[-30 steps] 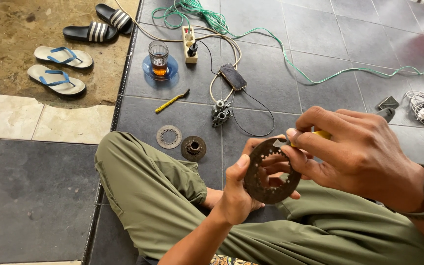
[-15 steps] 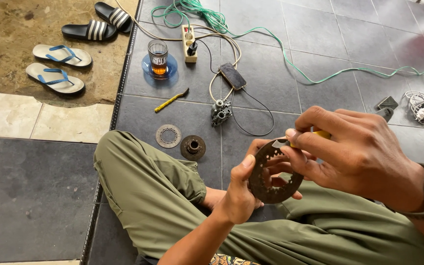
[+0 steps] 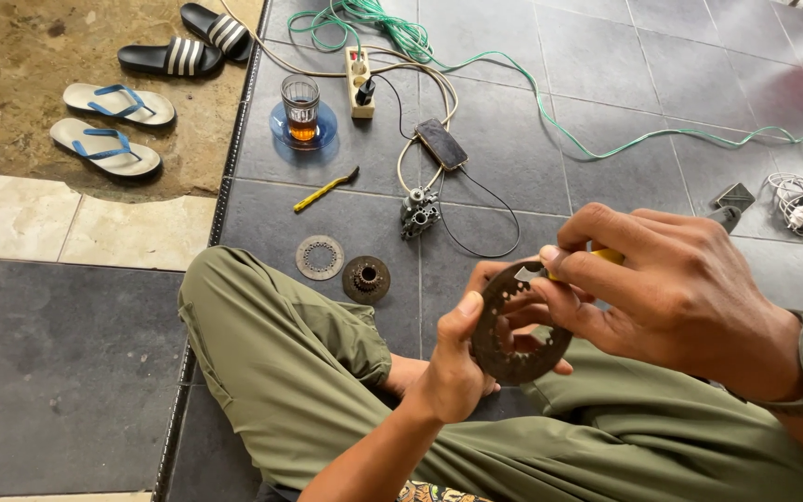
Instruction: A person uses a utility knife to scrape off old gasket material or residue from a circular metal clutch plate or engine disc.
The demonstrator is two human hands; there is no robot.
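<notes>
The left hand (image 3: 453, 372) grips a toothed metal plate (image 3: 518, 325), fingers closed on its rim. The right hand (image 3: 671, 288) pinches a small yellow-handled blade (image 3: 541, 270) against it; scraping looks underway, and two more parts (image 3: 320, 257) wait on the floor.

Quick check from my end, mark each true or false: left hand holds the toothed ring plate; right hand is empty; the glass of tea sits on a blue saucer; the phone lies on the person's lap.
1. The left hand holds the toothed ring plate. True.
2. The right hand is empty. False: it grips a yellow-handled blade against the plate.
3. The glass of tea sits on a blue saucer. True.
4. The phone lies on the lap. False: it lies on the floor tiles.
</notes>
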